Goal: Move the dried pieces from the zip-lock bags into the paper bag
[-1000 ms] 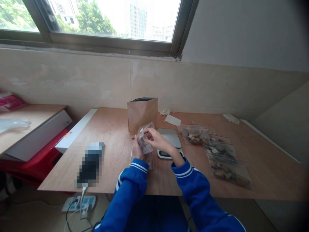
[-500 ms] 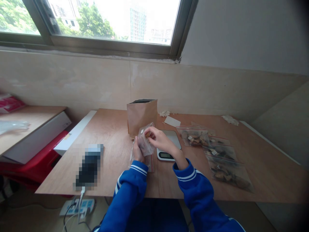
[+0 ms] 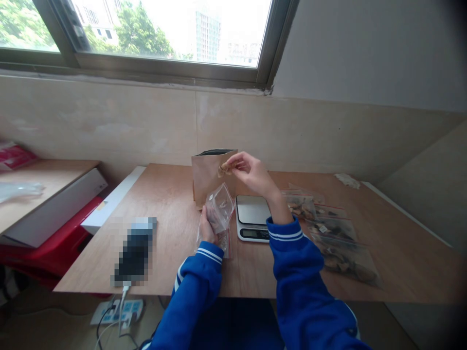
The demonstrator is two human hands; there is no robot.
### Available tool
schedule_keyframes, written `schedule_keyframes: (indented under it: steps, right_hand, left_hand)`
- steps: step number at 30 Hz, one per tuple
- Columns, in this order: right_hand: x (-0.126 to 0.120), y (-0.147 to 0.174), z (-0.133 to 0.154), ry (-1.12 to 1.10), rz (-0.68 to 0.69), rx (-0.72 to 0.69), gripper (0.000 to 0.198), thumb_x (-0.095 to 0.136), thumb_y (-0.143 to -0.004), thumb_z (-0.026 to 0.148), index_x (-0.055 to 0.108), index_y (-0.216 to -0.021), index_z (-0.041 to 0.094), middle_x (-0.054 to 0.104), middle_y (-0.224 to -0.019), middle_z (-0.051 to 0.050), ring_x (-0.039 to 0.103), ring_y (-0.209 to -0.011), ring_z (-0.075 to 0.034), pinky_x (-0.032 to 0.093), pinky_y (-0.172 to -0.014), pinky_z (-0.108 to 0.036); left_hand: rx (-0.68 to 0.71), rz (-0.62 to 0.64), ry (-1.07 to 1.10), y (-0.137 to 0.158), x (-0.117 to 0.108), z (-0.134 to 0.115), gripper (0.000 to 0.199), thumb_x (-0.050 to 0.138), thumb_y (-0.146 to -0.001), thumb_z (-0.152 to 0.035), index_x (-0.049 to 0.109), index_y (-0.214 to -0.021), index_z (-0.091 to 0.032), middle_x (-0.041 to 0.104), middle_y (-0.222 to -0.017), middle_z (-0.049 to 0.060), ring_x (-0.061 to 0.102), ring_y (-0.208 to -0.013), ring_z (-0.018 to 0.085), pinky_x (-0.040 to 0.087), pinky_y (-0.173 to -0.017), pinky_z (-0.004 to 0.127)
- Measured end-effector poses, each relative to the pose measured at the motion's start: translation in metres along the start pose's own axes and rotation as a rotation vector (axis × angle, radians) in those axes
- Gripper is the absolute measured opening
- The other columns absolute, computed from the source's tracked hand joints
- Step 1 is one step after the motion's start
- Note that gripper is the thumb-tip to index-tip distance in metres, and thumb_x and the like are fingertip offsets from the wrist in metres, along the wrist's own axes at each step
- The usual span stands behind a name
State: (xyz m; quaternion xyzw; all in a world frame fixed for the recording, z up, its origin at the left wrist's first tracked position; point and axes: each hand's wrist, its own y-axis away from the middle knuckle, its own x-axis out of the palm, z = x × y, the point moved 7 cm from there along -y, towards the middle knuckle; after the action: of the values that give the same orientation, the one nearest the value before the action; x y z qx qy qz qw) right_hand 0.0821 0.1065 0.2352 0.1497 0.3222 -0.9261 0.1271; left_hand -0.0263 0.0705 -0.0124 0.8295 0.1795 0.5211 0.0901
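Observation:
My left hand is closed around a clear zip bag whose mouth gapes open, just in front of a brown paper bag. Pinched in the fingertips of my right hand is a small brown dried piece, raised in front of the paper bag's upper right side. That paper bag stands upright with its top open. Under my right forearm sits a white kitchen scale with a silver plate, nothing visible on it. Another clear bag lies flat beneath my left hand.
Several zip bags of dried brown pieces lie at the right. A pixelated phone-like object with a white cable is at the left. A pale crumpled scrap rests near the back wall. A power strip sits below the table.
My right hand has come out of the clear bag and risen toward the paper bag's top with the dried piece. My left hand stays in place, still holding the bag.

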Motion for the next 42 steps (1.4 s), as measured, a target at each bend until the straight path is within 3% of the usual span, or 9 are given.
schedule_keyframes:
  steps: [4,6,10,15,25,31,37,42]
  right_hand:
    - [-0.014,-0.051,0.001,0.016,-0.269,-0.123,0.012,0.062,-0.083,0.024,0.06,-0.094,0.021,0.069,-0.097,-0.005,0.066,-0.088,-0.018,0.054,-0.087,-0.035]
    - [-0.01,-0.07,-0.008,0.038,-0.327,-0.157,0.011,0.06,-0.084,0.024,0.059,-0.095,0.021,0.068,-0.098,-0.005,0.066,-0.088,-0.018,0.053,-0.087,-0.035]
    - [0.01,-0.086,-0.026,0.086,-0.272,-0.175,0.01,0.057,-0.085,0.024,0.058,-0.095,0.02,0.068,-0.097,-0.005,0.065,-0.086,-0.017,0.054,-0.085,-0.034]
    - [0.026,-0.079,-0.038,0.089,-0.205,-0.171,0.011,0.057,-0.083,0.021,0.058,-0.094,0.02,0.069,-0.095,-0.004,0.065,-0.084,-0.016,0.055,-0.081,-0.031]
    - [0.024,-0.085,-0.05,-0.018,-0.255,-0.207,0.013,0.058,-0.085,0.025,0.055,-0.098,0.021,0.066,-0.099,-0.004,0.064,-0.095,-0.017,0.055,-0.086,-0.03]
    - [0.042,-0.089,-0.052,0.076,-0.145,-0.196,0.014,0.053,-0.085,0.016,0.052,-0.098,0.021,0.065,-0.099,-0.004,0.063,-0.09,-0.016,0.053,-0.088,-0.031]
    - [0.041,-0.093,-0.055,0.129,-0.145,-0.089,0.024,0.052,-0.086,0.019,0.049,-0.11,0.021,0.062,-0.112,-0.006,0.06,-0.101,-0.017,0.051,-0.09,-0.029]
    - [0.049,-0.101,-0.05,0.157,-0.079,-0.108,0.021,0.048,-0.083,0.014,0.052,-0.102,0.022,0.064,-0.106,-0.006,0.06,-0.099,-0.017,0.05,-0.091,-0.032]
  left_hand:
    - [0.025,-0.043,-0.021,0.003,0.0,-0.003,0.033,0.053,-0.091,-0.039,0.073,-0.097,-0.013,0.075,-0.09,0.008,0.071,-0.09,0.019,0.051,-0.092,0.03]
    - [0.022,-0.04,-0.024,0.004,0.001,-0.004,0.033,0.053,-0.091,-0.039,0.073,-0.095,-0.013,0.075,-0.088,0.008,0.071,-0.088,0.018,0.052,-0.091,0.03]
    - [0.02,-0.022,-0.015,0.004,0.003,-0.004,0.032,0.052,-0.092,-0.039,0.073,-0.099,-0.014,0.075,-0.094,0.009,0.071,-0.091,0.02,0.053,-0.091,0.032]
    - [0.014,-0.029,-0.017,0.003,0.002,-0.002,0.033,0.051,-0.092,-0.039,0.072,-0.101,-0.015,0.076,-0.093,0.009,0.072,-0.091,0.02,0.054,-0.09,0.032]
    - [0.012,-0.03,-0.04,0.007,0.006,-0.004,0.034,0.05,-0.093,-0.038,0.072,-0.103,-0.014,0.075,-0.095,0.01,0.071,-0.094,0.022,0.054,-0.091,0.034]
    - [-0.004,-0.041,-0.028,0.008,0.006,-0.003,0.034,0.053,-0.091,-0.039,0.072,-0.104,-0.014,0.075,-0.099,0.009,0.07,-0.099,0.022,0.052,-0.096,0.034]
    - [0.011,-0.031,-0.039,0.007,0.005,-0.003,0.033,0.054,-0.09,-0.038,0.072,-0.104,-0.014,0.075,-0.1,0.011,0.07,-0.099,0.024,0.052,-0.096,0.036]
    - [0.034,-0.037,-0.046,0.005,0.003,-0.004,0.032,0.055,-0.09,-0.037,0.072,-0.102,-0.013,0.075,-0.099,0.011,0.071,-0.097,0.023,0.052,-0.094,0.035]
